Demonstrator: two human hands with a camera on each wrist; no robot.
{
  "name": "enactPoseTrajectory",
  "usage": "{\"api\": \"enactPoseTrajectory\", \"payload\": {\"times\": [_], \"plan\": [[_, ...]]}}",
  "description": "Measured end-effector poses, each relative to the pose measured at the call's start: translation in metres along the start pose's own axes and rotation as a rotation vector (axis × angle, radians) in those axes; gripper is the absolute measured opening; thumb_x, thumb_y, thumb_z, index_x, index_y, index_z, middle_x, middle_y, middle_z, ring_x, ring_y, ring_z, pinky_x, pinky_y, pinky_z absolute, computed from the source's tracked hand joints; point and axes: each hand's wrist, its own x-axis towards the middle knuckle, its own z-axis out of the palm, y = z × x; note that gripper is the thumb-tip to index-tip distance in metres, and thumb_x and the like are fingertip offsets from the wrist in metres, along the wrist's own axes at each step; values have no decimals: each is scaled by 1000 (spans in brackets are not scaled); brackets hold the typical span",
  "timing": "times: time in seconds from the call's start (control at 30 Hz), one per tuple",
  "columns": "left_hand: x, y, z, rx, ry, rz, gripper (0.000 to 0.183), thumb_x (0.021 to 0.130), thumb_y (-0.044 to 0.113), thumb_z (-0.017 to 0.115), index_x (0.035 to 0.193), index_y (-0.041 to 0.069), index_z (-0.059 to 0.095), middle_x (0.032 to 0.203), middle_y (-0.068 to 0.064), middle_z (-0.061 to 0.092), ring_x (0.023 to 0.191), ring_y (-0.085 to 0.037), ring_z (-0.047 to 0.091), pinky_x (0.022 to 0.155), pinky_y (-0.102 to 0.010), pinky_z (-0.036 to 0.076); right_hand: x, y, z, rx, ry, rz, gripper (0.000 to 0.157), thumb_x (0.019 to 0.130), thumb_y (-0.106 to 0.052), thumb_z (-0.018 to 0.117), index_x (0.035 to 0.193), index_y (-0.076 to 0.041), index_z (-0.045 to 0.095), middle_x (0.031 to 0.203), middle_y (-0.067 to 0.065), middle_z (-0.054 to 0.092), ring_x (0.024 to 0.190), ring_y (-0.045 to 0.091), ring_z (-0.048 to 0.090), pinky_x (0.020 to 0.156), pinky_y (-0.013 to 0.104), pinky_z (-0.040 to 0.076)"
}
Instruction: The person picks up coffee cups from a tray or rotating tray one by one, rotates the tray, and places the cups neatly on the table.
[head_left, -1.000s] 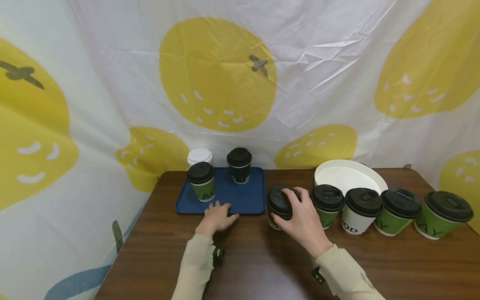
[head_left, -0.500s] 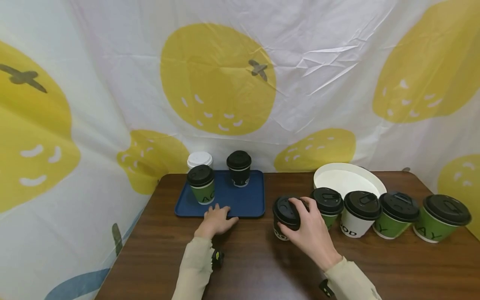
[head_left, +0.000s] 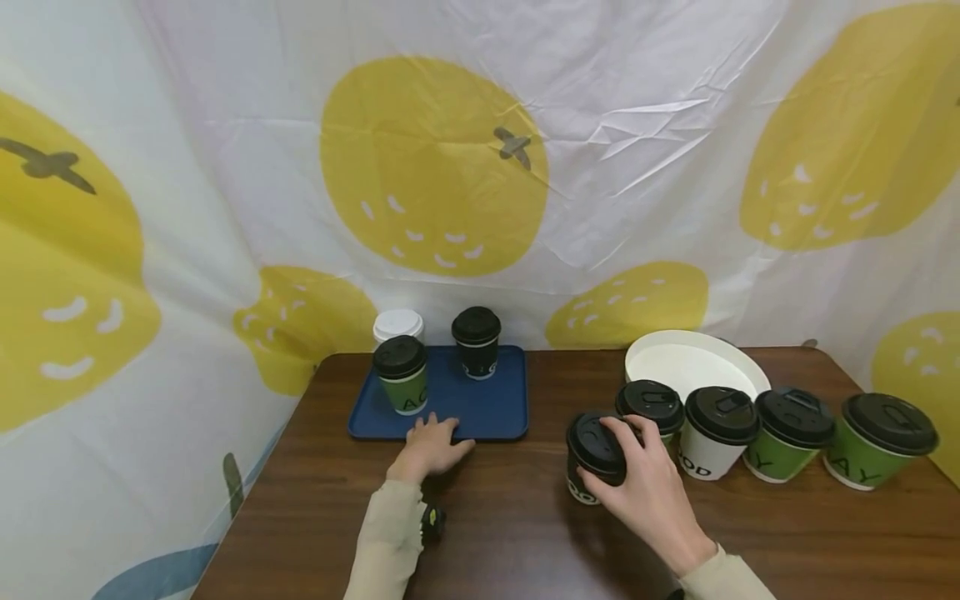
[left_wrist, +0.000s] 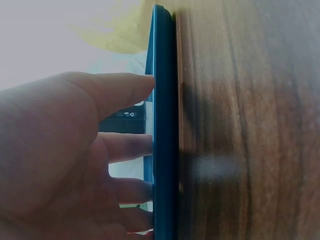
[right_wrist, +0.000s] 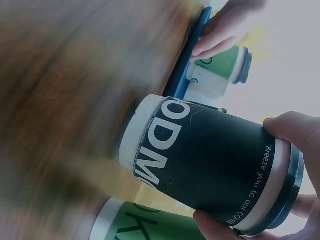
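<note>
My right hand (head_left: 656, 496) grips a black paper coffee cup (head_left: 592, 450) near its black lid, thumb and fingers on opposite sides. In the right wrist view the black coffee cup (right_wrist: 210, 160) shows white lettering on its sleeve; whether its base touches the table cannot be told. My left hand (head_left: 429, 448) lies at the front edge of a blue tray (head_left: 480, 412), fingertips over the rim. In the left wrist view its fairly straight fingers (left_wrist: 130, 145) touch the tray's edge (left_wrist: 166, 125). On the tray stand a green cup (head_left: 405, 387) and another black cup (head_left: 477, 346).
A white-lidded cup (head_left: 397, 323) stands behind the green one. To the right, a row of black-lidded cups holds a partly hidden one (head_left: 651, 402), a white one (head_left: 708, 450) and green ones (head_left: 776, 450). Behind them lies a round white tray (head_left: 693, 362) on the wooden table (head_left: 510, 533).
My right hand has moved the black coffee cup rightward and nearer to me, away from the blue tray's right side. The left hand stays at the tray's front edge.
</note>
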Motion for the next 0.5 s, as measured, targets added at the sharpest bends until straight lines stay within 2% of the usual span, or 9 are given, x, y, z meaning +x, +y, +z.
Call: {"api": "enactPoseTrajectory", "payload": {"times": [0.23,0.5], "plan": [[0,-2,2,1,-1,-4,61,102,38,59,147,-2,53,159,-40,34,150,-63,25,123,-69,25,-10,3,-6,-9,30,-17,68,66,-21,95,126,-7,67,124,24,59,101,42,66,78,57,58],[1,-3,4,-8,-3,-2,61,102,38,59,147,-2,54,160,-39,34,151,-62,24,123,-69,24,-22,9,-19,-13,26,2,67,65,-21,95,126,-10,68,125,21,59,102,40,68,77,57,57]]}}
